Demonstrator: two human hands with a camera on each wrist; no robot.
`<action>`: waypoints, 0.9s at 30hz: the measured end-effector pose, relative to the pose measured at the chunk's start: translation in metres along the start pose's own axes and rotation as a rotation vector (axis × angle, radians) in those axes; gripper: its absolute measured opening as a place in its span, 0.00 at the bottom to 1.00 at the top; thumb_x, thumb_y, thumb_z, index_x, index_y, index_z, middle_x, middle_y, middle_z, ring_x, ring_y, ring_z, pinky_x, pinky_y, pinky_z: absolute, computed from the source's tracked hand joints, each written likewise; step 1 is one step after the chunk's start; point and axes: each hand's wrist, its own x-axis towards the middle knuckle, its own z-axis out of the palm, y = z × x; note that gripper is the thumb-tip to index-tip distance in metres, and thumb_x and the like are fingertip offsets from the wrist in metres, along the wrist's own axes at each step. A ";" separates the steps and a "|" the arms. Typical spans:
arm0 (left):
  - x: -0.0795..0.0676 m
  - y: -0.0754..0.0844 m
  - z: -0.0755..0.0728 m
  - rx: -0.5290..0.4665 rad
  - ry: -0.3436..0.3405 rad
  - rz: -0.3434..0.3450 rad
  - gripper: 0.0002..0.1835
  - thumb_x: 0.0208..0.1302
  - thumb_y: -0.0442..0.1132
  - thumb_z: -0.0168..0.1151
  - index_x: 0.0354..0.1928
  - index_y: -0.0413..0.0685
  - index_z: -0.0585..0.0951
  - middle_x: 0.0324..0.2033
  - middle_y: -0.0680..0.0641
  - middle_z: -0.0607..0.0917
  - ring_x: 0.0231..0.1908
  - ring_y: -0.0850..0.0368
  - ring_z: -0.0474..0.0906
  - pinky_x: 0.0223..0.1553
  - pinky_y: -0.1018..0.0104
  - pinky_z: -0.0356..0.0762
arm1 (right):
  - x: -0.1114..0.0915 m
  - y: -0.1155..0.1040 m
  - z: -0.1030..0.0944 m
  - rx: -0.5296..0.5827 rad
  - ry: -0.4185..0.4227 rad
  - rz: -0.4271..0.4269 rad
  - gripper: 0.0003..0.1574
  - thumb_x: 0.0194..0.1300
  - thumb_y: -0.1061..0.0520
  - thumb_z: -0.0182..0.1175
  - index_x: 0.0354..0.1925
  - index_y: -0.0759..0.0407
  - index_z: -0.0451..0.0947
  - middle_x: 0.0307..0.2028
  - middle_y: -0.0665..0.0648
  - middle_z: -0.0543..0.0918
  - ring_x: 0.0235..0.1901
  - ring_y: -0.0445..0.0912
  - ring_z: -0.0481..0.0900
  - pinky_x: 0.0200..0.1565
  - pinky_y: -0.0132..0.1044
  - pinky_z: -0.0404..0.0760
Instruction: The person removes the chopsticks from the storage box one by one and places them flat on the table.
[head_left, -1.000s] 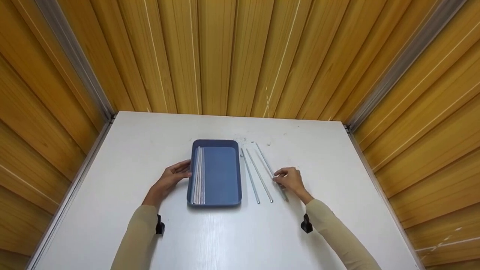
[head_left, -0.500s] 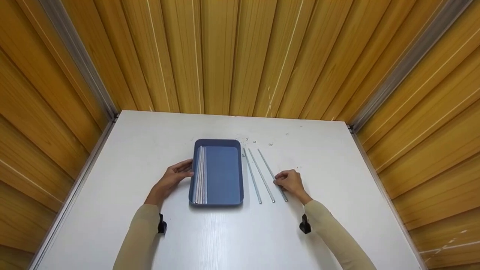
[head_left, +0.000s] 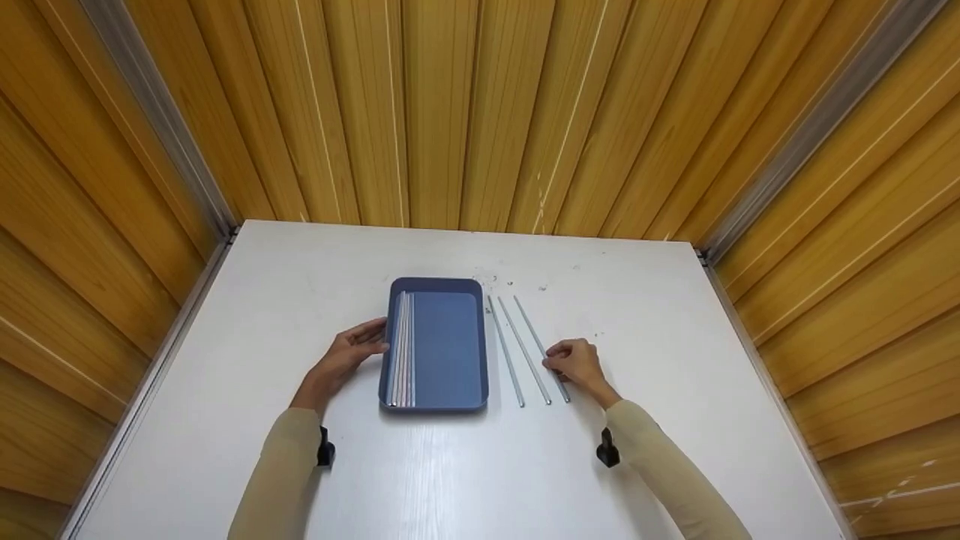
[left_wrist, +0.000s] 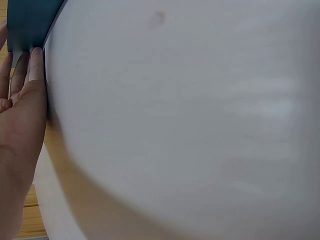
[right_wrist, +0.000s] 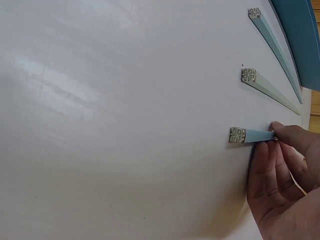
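Observation:
A blue rectangular tray [head_left: 450,352] lies on the white table. Inside it, along the left wall, several pale chopsticks [head_left: 401,352] lie side by side. My left hand [head_left: 346,356] is at the tray's left side, its straight fingers touching the outer wall and the thumb right at the rim. Right of the tray are two light blue-green chopsticks, one nearer the tray [head_left: 506,352] and one farther out [head_left: 523,351]. My right hand [head_left: 576,362] pinches a third, light blue chopstick [right_wrist: 257,136] between thumb and fingers. Patterned silver caps top their near ends in the right wrist view.
White table [head_left: 435,480] surrounds the tray, with small specks or marks [head_left: 510,283] behind the chopsticks. Wood-patterned walls [head_left: 435,112] rise at the back and both sides. A dark wrist device [head_left: 609,448] sits under the right sleeve.
The right hand has shifted slightly left with the pinched chopstick, whose far end has come nearer and now lines up with the other two. The left hand stays at the tray.

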 end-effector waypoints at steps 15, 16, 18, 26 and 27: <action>0.000 0.003 -0.002 0.005 -0.019 0.007 0.38 0.64 0.31 0.70 0.75 0.40 0.66 0.76 0.39 0.67 0.78 0.46 0.60 0.66 0.72 0.75 | 0.003 -0.019 -0.015 -0.013 0.011 -0.020 0.07 0.62 0.65 0.71 0.38 0.70 0.86 0.27 0.61 0.86 0.22 0.50 0.85 0.23 0.32 0.83; 0.000 0.003 -0.002 0.010 -0.021 0.010 0.38 0.64 0.31 0.69 0.75 0.40 0.66 0.76 0.39 0.67 0.78 0.46 0.60 0.66 0.72 0.75 | 0.003 -0.022 -0.016 -0.015 0.009 -0.025 0.07 0.62 0.65 0.71 0.38 0.70 0.86 0.27 0.61 0.87 0.23 0.52 0.86 0.24 0.34 0.85; 0.000 0.003 -0.002 0.015 -0.025 0.018 0.38 0.65 0.30 0.69 0.75 0.40 0.66 0.75 0.38 0.67 0.78 0.46 0.60 0.66 0.73 0.75 | 0.004 -0.028 -0.016 -0.017 0.006 -0.041 0.08 0.62 0.65 0.71 0.38 0.71 0.86 0.28 0.63 0.87 0.24 0.55 0.87 0.26 0.37 0.87; 0.000 0.000 -0.001 0.020 -0.041 0.017 0.37 0.66 0.31 0.68 0.76 0.41 0.66 0.76 0.40 0.67 0.78 0.46 0.60 0.71 0.68 0.70 | 0.009 -0.050 -0.007 -0.021 -0.018 -0.096 0.08 0.61 0.65 0.71 0.38 0.70 0.86 0.29 0.65 0.88 0.23 0.53 0.87 0.25 0.36 0.87; 0.000 0.000 -0.001 0.018 -0.039 0.016 0.37 0.66 0.31 0.69 0.75 0.41 0.66 0.76 0.40 0.67 0.78 0.47 0.60 0.72 0.67 0.70 | 0.009 -0.053 -0.005 -0.018 -0.024 -0.101 0.08 0.61 0.65 0.71 0.38 0.70 0.86 0.29 0.65 0.88 0.24 0.54 0.87 0.24 0.34 0.86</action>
